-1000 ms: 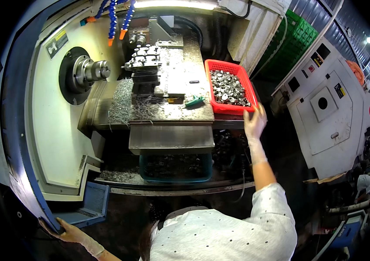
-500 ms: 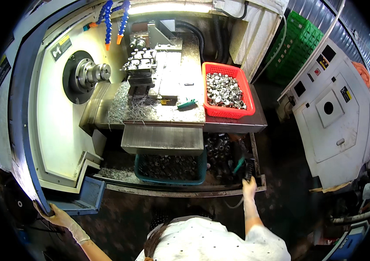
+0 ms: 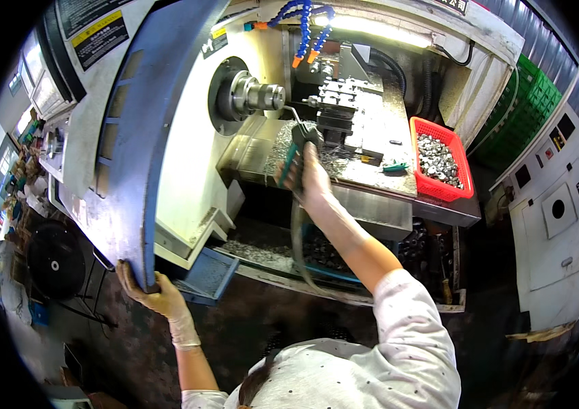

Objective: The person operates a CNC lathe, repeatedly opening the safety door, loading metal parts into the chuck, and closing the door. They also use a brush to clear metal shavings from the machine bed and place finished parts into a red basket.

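My right hand (image 3: pixel 314 176), in a pale glove, is wrapped round a dark green air blow gun (image 3: pixel 303 136), raised inside the lathe. Its thin metal nozzle points up toward the gap between the spindle chuck (image 3: pixel 262 97) and the tool block (image 3: pixel 338 102). From the gun's lower end a grey hose (image 3: pixel 297 238) hangs down past the bed's front edge. At the lower left, my gloved left hand (image 3: pixel 156 296) grips the bottom edge of the blue machine door (image 3: pixel 141 163). Metal shavings (image 3: pixel 279 146) lie under the chuck.
A red basket (image 3: pixel 443 193) of small metal parts stands right of the bed. A green-handled tool (image 3: pixel 395 168) lies on the bed. Below are a blue tray (image 3: pixel 209 278) and a teal basket, partly hidden by my arm. A grey cabinet (image 3: pixel 552 232) stands far right.
My right hand has lifted the air blow gun from the lower right, by the bottom trough, up to the chuck. My left hand stays on the door edge. The view has swung left.
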`<state>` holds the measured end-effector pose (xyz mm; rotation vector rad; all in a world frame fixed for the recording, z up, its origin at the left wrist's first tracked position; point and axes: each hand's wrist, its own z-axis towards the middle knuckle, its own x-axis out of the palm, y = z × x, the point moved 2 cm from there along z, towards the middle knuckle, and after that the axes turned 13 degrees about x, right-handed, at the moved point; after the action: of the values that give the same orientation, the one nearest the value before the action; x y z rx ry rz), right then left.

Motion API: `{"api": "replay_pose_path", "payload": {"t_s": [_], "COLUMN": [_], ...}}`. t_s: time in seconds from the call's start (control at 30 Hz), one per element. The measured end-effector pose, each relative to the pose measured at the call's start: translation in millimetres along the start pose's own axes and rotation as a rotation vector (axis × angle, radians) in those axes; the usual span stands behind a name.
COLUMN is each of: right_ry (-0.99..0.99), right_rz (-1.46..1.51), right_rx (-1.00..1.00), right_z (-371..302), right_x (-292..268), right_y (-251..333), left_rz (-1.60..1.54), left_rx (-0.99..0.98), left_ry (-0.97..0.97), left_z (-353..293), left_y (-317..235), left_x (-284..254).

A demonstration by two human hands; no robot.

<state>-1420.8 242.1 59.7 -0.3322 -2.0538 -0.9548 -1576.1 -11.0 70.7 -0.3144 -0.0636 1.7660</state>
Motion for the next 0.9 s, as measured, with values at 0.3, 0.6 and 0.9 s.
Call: {"api": "replay_pose_path", "payload": {"t_s": [0.3, 0.6, 0.9], "right_ry": [-0.139, -0.199, -0.124], "right_rz": [-0.101, -0.157, -0.015], "right_rx": [-0.374, -0.372, -0.312], "right_z": [125, 138, 130], "right_x": [37, 30, 40], "right_y": [-9, -7, -14], "left_rz": [-0.005, -0.002, 0.044], "left_rx": [0.046, 0.056, 0.047], "left_ry": [0.024, 0.009, -0.023], "left_z": [-4, -1, -3], "left_y": [9, 7, 8], "left_x": [-3, -3, -2]}}
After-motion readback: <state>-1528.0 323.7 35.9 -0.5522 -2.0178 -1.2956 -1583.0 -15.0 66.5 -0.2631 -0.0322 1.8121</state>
